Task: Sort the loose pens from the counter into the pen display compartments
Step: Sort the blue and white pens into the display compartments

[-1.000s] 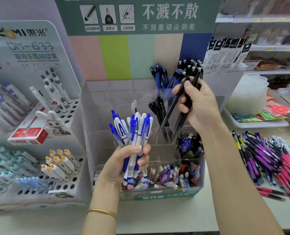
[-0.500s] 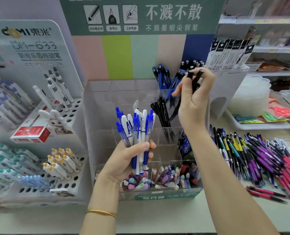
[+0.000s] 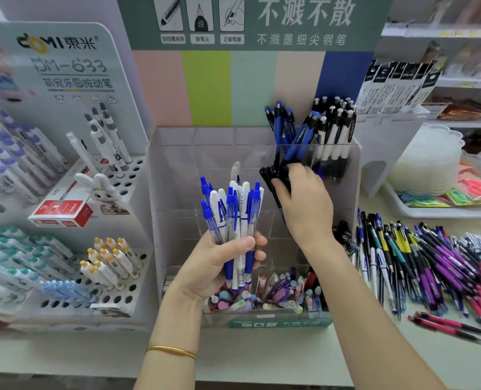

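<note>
- Left grip (image 3: pixel 222 266) holds tight a bunch of blue and white pens (image 3: pixel 233 212), in front of the pen display (image 3: pixel 177 170).
- Right grip (image 3: pixel 304 204) curls round black pens (image 3: pixel 271 175) at a middle box; best slide them in straight, tips down.
- Loose pens (image 3: pixel 430 263) lie on the surface (image 3: pixel 346 347), far right.
- White sign (image 3: pixel 65 66) reads "DOMI 東米 DM-633"; green sign (image 3: pixel 304 21) reads "不溅不散".

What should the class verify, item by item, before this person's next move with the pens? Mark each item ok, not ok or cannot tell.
1. Left hand grips the blue and white pens firmly: ok.
2. Black pens under the right hand stand inside a display case compartment: ok.
3. Right hand free of the black pens: not ok; its fingers curl on them.
4. Spare room in that compartment: cannot tell.
5. Counter cleared of loose pens: not ok.
</note>
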Demonstrator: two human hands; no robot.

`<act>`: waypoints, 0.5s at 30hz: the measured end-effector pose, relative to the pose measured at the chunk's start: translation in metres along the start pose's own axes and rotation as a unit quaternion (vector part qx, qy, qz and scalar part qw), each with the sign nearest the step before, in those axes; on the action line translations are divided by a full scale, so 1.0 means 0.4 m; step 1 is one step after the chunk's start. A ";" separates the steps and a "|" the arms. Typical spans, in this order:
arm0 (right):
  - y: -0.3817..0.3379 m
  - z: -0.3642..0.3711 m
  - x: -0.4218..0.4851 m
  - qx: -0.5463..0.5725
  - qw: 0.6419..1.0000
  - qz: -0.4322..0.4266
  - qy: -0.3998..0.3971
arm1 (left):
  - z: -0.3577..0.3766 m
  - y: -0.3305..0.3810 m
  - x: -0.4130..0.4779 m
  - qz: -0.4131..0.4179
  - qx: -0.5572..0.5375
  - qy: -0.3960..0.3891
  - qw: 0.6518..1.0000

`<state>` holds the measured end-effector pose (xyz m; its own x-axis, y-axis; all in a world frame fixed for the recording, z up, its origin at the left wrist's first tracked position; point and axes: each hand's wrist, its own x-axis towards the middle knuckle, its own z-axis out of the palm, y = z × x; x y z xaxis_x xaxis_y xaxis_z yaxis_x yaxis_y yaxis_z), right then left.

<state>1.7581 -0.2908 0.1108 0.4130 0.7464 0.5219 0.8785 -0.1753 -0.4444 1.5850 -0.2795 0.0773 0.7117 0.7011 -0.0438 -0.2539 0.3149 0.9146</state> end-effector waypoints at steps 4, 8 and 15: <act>0.004 -0.024 0.007 0.124 0.989 0.071 -0.042 | -0.002 0.000 -0.001 -0.002 0.001 -0.002 1.000; 0.008 -0.047 -0.010 0.106 0.992 0.061 -0.011 | 0.005 0.002 0.001 -0.002 0.002 0.004 1.000; -0.066 -0.101 -0.055 0.327 0.942 0.009 -0.074 | 0.017 0.012 -0.002 -0.005 -0.006 0.027 1.000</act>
<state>1.7356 -0.3284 0.1403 0.3451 0.8373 0.4240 0.5157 0.2083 -0.8311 1.5877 -0.2831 0.0846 0.6781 0.7312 -0.0748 -0.2545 0.3291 0.9094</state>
